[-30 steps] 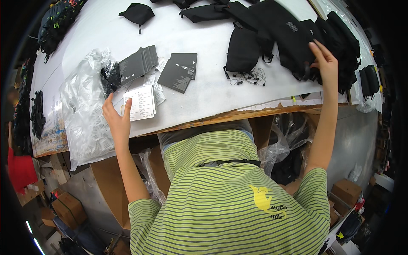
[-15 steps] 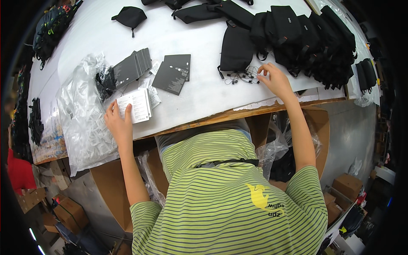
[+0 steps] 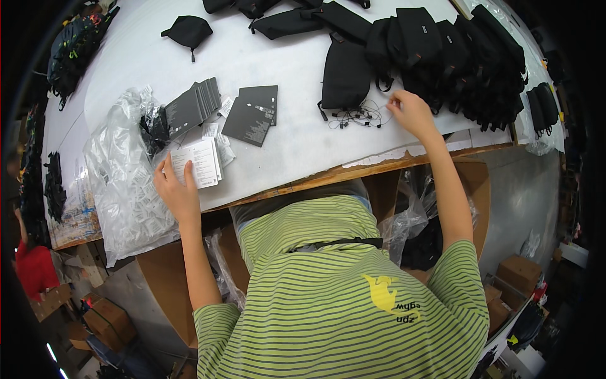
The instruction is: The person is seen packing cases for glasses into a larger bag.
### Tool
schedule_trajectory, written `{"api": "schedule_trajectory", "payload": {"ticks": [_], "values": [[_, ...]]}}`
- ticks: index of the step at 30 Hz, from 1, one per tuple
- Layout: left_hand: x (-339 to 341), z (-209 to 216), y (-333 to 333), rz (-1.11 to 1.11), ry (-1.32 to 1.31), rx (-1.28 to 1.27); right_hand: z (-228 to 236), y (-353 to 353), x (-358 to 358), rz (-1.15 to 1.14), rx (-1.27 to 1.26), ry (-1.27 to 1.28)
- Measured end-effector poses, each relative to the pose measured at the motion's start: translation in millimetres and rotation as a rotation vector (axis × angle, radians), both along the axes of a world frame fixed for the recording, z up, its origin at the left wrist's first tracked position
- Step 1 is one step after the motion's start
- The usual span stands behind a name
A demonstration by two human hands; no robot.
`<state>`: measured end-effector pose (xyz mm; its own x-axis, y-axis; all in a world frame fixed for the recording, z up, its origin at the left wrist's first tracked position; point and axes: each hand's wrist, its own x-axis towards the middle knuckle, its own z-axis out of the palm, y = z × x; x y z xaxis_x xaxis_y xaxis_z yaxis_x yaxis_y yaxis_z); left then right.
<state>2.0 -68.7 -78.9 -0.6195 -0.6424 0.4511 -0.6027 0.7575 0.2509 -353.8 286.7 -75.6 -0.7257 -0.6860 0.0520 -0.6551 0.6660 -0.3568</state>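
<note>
My left hand (image 3: 178, 192) grips the edge of a small stack of white printed cards (image 3: 197, 162) at the table's front left, its thumb lying over the top card. At the right, my right hand (image 3: 413, 114) pinches a thin black hang-tag string at the edge of a tangled pile of such strings (image 3: 360, 116). A black fabric bag (image 3: 345, 74) lies just behind that pile. Between my hands are loose dark grey printed cards (image 3: 249, 120) and, further left, a fanned stack of dark cards (image 3: 189, 107). White labels (image 3: 218, 140) lie partly under the cards.
A clear plastic bag of white labels (image 3: 129, 189) covers the table's left front. Many black bags (image 3: 442, 57) are heaped at the right, and a small black pouch (image 3: 188, 30) lies at the back. Open cardboard boxes (image 3: 473, 189) stand below the table edge (image 3: 290, 187).
My right hand has shifted slightly right, drawing at a string from the pile. My left hand stays by the white cards. The whole view has shifted a little.
</note>
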Motion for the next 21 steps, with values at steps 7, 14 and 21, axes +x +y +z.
{"api": "schedule_trajectory", "payload": {"ticks": [7, 14, 21], "values": [[7, 11, -9, 0.05, 0.211, 0.422, 13, 44, -2, -0.195, 0.31, 0.042], [0, 45, 15, -0.075, 0.633, 0.978, 5, -5, 7, -0.129, 0.012, -0.008], [-26, 61, 77, -0.194, 0.482, 1.227, -8, -11, 9, -0.026, 0.021, -0.001]]}}
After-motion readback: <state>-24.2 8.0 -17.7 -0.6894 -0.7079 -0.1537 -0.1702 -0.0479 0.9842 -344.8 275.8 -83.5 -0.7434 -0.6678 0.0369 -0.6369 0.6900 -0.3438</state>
